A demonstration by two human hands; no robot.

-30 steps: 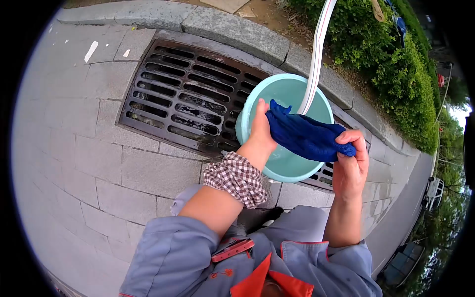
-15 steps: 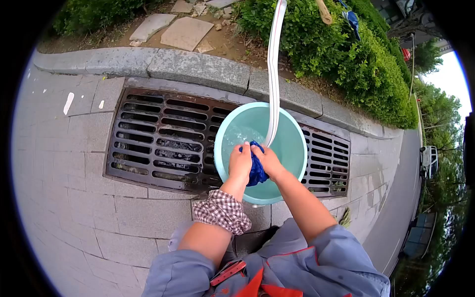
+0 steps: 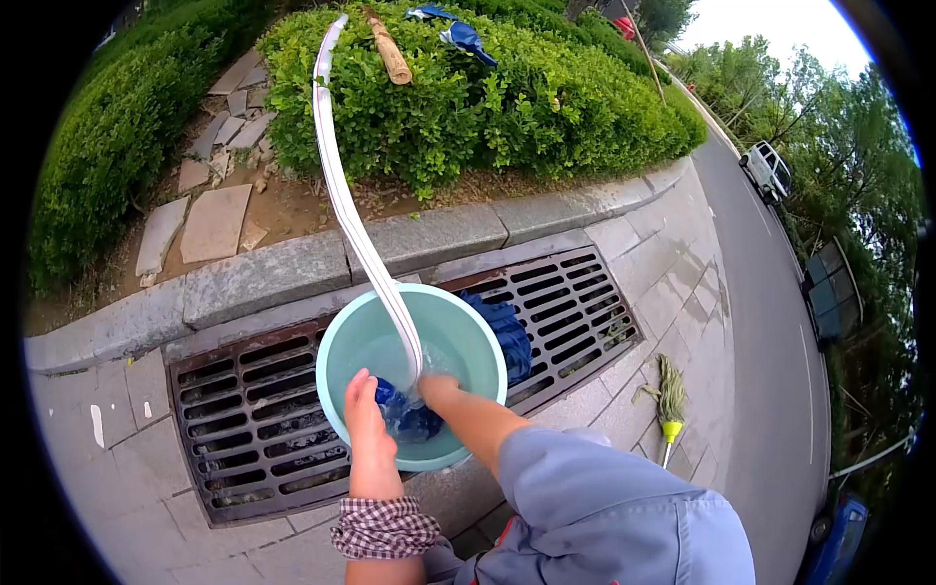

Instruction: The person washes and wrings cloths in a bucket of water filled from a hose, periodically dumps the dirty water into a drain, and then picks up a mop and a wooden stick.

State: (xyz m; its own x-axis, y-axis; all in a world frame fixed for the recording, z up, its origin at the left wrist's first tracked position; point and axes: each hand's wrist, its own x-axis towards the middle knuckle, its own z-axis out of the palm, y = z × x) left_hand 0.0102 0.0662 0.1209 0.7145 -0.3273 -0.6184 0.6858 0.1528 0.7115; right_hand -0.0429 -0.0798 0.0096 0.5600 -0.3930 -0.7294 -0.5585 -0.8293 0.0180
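Observation:
A pale green basin [image 3: 495, 356] of water stands on the drain grate, with a wet blue cloth [image 3: 417, 423] partly under the water. My left hand [image 3: 365, 414] is at the basin's near left side, its fingers closed on an edge of that cloth. Beside the hose end, my right hand [image 3: 441, 392] reaches into the water against the cloth; it is blurred and its fingers are hidden. A white hose [image 3: 353, 219] runs from the hedge down into the basin between my hands.
Another dark blue cloth [image 3: 507, 341] lies on the metal grate [image 3: 570, 302] right of the basin. A mop [image 3: 669, 395] lies on the paving. Behind the stone kerb [image 3: 429, 241] is a hedge [image 3: 546, 117] with a wooden stick [image 3: 388, 49] and blue cloth items [image 3: 468, 41] on top.
My hands have moved apart and lowered the bunched blue cloth into the water. The view has swung right, bringing the second cloth on the grate and the whole mop head into sight.

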